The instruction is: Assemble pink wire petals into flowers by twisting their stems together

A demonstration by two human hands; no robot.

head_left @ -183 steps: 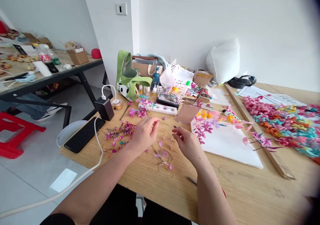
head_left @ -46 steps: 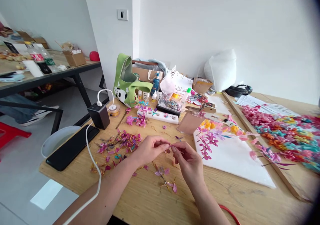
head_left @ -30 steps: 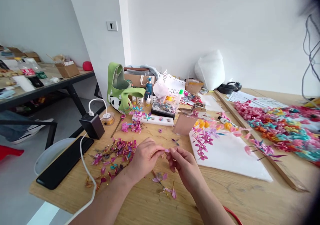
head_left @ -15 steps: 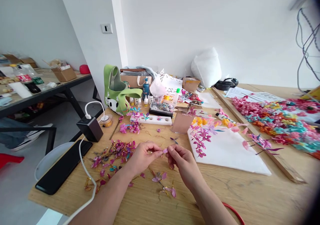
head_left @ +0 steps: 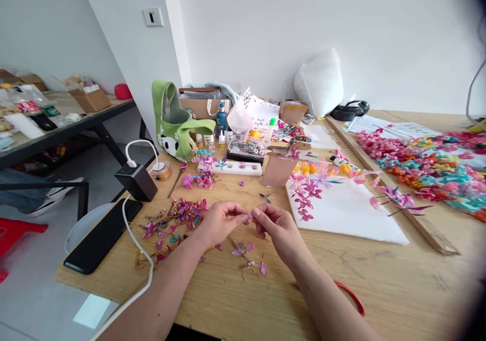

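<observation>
My left hand [head_left: 222, 223] and my right hand [head_left: 278, 227] meet fingertip to fingertip above the wooden table. Between their pinched fingers is a small pink petal [head_left: 250, 215] with a bit of gold wire, mostly covered by the fingertips. Just below, loose pink wired petals [head_left: 261, 268] lie on the wood. A pile of magenta petals on wire stems [head_left: 186, 213] is left of my left hand. Right of my right hand, a spray of magenta flowers [head_left: 305, 202] rests on a white foam sheet [head_left: 353, 214].
A black power block [head_left: 137, 181] with a white cable and a dark phone [head_left: 102, 240] occupy the left edge. Behind stand a green bag [head_left: 176, 138], small bottles and a white strip with holes [head_left: 237, 168]. Red scissor handles [head_left: 353, 300] lie by my right forearm. Colourful flowers [head_left: 425, 166] fill the right.
The view has tilted down slightly. Both hands stay together, and the pink petal between the fingers now shows less, with gold wire visible at its top.
</observation>
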